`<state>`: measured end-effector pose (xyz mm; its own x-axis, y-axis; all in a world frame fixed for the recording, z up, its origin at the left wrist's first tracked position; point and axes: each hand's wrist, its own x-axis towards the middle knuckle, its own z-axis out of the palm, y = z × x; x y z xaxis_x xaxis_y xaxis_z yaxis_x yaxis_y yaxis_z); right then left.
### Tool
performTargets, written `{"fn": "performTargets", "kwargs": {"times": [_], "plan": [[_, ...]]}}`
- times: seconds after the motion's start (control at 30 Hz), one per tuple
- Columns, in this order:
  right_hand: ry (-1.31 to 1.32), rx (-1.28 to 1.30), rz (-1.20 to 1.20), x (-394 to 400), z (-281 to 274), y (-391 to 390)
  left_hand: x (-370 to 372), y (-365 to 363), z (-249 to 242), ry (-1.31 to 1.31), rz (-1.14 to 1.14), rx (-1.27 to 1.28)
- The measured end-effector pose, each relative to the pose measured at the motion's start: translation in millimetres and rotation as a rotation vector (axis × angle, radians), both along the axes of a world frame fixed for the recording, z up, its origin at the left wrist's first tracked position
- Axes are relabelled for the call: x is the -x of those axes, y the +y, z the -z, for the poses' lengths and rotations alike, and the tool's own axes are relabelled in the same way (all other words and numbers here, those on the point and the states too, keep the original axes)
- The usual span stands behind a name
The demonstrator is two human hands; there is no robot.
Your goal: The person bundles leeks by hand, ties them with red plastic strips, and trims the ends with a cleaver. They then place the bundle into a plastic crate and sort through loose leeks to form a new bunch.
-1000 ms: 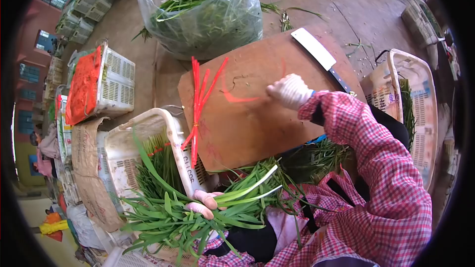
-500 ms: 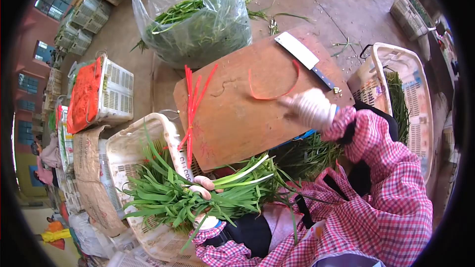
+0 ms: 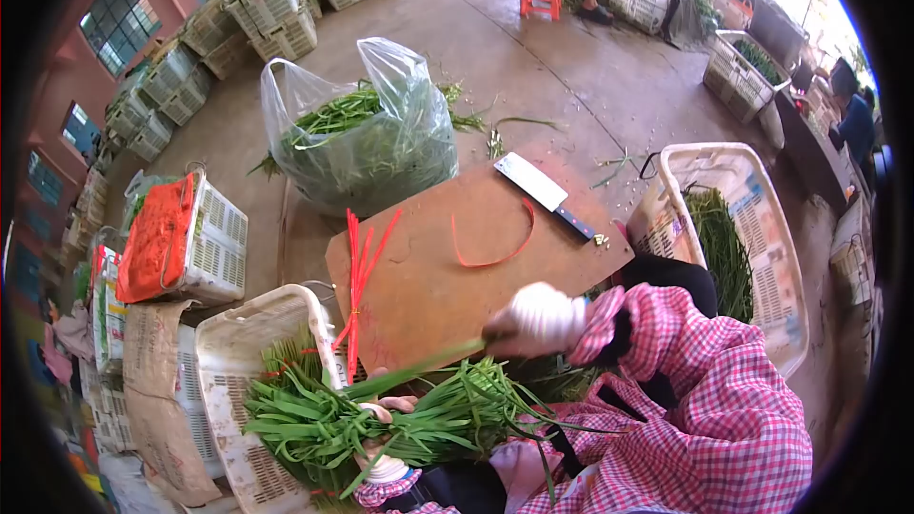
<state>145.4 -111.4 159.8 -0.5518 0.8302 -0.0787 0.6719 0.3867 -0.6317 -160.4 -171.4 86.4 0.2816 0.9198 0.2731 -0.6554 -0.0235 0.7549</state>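
My left hand [image 3: 386,408] grips a thick bunch of green chives [image 3: 381,414] held over the near edge of a white crate [image 3: 224,362]. My right hand [image 3: 538,317], in a white glove with a pink checked sleeve, pinches one long chive stalk [image 3: 428,368] at the front edge of the brown board [image 3: 447,266]. On the board lie a loose red strap [image 3: 495,246], a bundle of red ties [image 3: 357,271] and a cleaver [image 3: 541,192].
A clear plastic bag of greens [image 3: 357,133] stands behind the board. Another white crate with chives [image 3: 738,238] is at the right, a crate with an orange cover [image 3: 186,238] at the left. Stacked crates and seated people are farther back.
My right hand left the red strap on the board, came back to the near edge and took hold of a chive stalk. The view tilted up, showing more floor.
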Motion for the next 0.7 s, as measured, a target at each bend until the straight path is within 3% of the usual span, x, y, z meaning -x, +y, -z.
{"fn": "performTargets", "kwargs": {"times": [0.1,0.17,0.23,0.27,0.3,0.37,0.4,0.5,0.57,0.63,0.67,0.7], "plan": [[0.191,-0.221,0.186,-41,-25,27,6,-7,0,-0.042,-0.09,0.165],[0.377,-0.046,0.446,-50,-54,35,8,-2,2,0.078,-0.122,0.073],[0.491,0.092,0.638,-50,-79,39,19,-1,23,-0.606,0.063,0.566],[0.577,0.115,0.692,-50,-79,45,17,-1,26,-0.422,0.059,0.324],[0.575,0.115,0.691,-49,-74,50,15,1,23,-0.425,0.058,0.325],[0.53,0.049,0.763,-51,-50,63,9,7,20,-0.143,-0.017,0.131],[0.483,0.047,0.785,-58,-23,71,16,12,15,-0.077,0.067,0.141],[0.195,0.124,0.824,-54,39,77,21,19,22,-0.105,0.138,0.097],[-0.14,0.167,0.739,-52,81,70,19,19,15,-0.101,0.135,0.131],[-0.241,0.237,0.744,-47,110,59,22,21,18,0.051,0.114,0.098],[-0.31,0.263,0.767,-45,117,56,19,24,20,-0.114,0.188,0.158],[-0.279,0.293,0.787,-43,117,53,21,25,21,-0.116,0.19,0.162]]}}
